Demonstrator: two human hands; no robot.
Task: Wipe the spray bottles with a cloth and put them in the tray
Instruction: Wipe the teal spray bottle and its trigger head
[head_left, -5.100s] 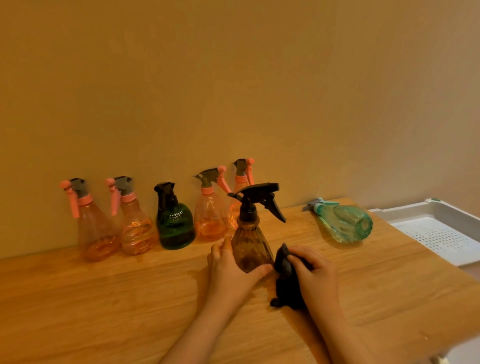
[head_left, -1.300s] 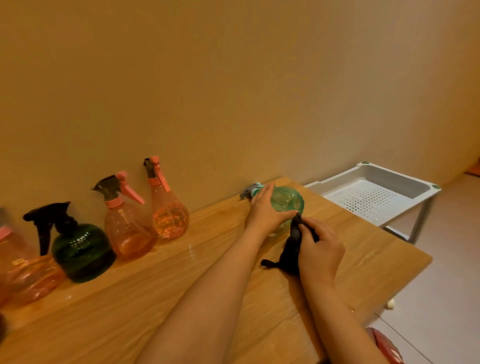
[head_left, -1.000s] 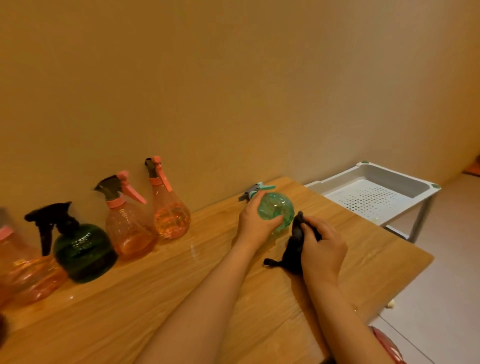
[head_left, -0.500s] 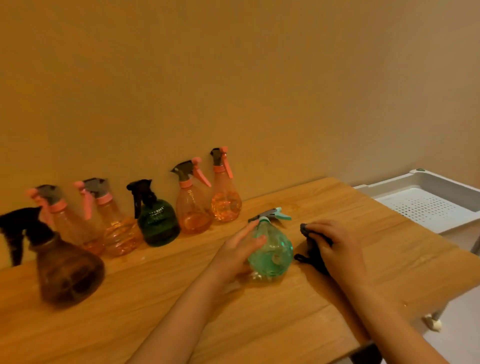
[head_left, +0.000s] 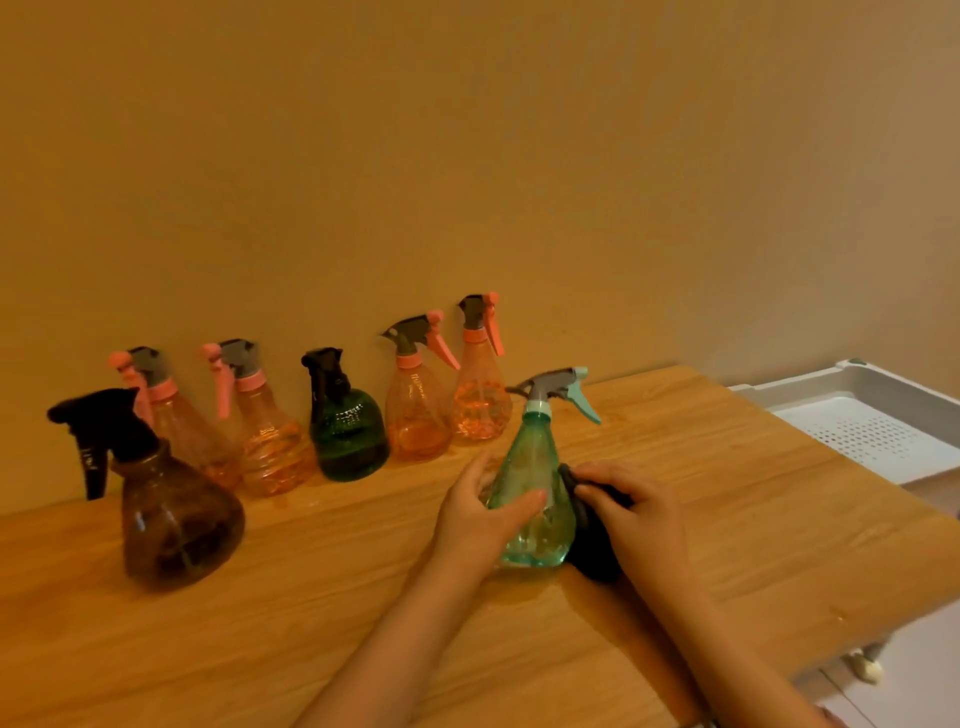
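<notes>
Left grip: the left hand (head_left: 475, 519) is wrapped round the lower body of the teal bottle (head_left: 535, 499), thumb across its near face, steadying it upright on the table (head_left: 363, 597).
Right grip: the right hand (head_left: 636, 519) is closed on the black cloth (head_left: 592, 551), which it presses against the bottle's side opposite the left grip.
Bottle in hand: it stands between the two grips, base on the table, its teal trigger pointing toward the tray side.
Step in hand: this looks like the wipe of the teal bottle, at or near its beginning; how much of its surface has been covered cannot be told.
Tray: the white tray (head_left: 810, 389) sits beyond the table's end, well past the cloth grip; the part of it in view holds no bottle.
Waiting bottles: the brown bottle (head_left: 176, 519) stands well out from the left grip; farther back against the wall are four orange bottles (head_left: 418, 415) and one dark green bottle (head_left: 348, 431).
Whether the brown one is wiped: cannot tell.
Done so far: nothing visibly delivered to the tray.
Left to do: finish this wipe, carry the bottle over to the tray, then deal with the other six.
</notes>
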